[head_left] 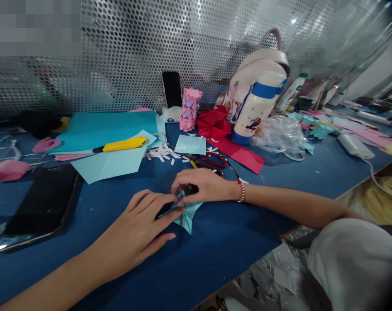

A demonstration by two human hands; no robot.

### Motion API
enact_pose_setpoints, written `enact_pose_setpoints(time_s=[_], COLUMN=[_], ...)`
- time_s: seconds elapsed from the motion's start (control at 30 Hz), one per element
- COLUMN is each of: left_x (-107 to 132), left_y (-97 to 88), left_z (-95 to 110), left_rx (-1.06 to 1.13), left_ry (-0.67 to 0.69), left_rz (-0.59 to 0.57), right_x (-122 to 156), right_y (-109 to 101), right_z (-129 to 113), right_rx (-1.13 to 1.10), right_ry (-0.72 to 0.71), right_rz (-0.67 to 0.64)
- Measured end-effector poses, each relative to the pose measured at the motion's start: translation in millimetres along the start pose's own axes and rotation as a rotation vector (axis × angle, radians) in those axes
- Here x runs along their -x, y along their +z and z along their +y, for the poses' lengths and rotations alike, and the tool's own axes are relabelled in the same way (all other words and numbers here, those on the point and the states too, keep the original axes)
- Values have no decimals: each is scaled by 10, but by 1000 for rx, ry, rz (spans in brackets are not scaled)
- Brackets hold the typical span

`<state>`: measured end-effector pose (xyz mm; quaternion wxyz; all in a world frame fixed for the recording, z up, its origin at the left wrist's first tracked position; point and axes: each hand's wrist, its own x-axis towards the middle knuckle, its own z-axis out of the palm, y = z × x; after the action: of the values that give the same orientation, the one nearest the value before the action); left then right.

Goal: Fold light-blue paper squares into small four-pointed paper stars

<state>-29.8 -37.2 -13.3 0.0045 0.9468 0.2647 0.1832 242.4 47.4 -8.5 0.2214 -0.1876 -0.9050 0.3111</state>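
A light blue folded paper with pointed corners lies near the table's front edge, partly covered by fingers. My left hand reaches over it from the left, its fingertips holding the paper against the table while the thumb stays apart. From the right, my right hand pinches the paper's upper part between thumb and fingers. A beaded bracelet circles the right wrist. The fingertips hide the exact folds where both hands meet.
Behind the hands lie red-handled scissors, white paper scraps and a yellow cutter on light blue sheets. A large phone lies left. A white bottle, backpack and pink paper tower stand behind.
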Motion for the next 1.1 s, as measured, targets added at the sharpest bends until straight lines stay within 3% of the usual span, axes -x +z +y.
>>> enact_pose_setpoints(time_s=[0.37,0.87,1.1], left_x=[2,5,3], left_y=[-11,-22,6], left_z=[15,13,-38], left_rx=[27,70,111], left_ry=[-37,-82,-49], left_rz=[-12,-29,-27], right_x=[6,-22,21], right_y=[128,29,114], right_z=[-136,-130,-153], right_rx=[23,-315,-275], right_ry=[42,122,163], right_rz=[126,160,242])
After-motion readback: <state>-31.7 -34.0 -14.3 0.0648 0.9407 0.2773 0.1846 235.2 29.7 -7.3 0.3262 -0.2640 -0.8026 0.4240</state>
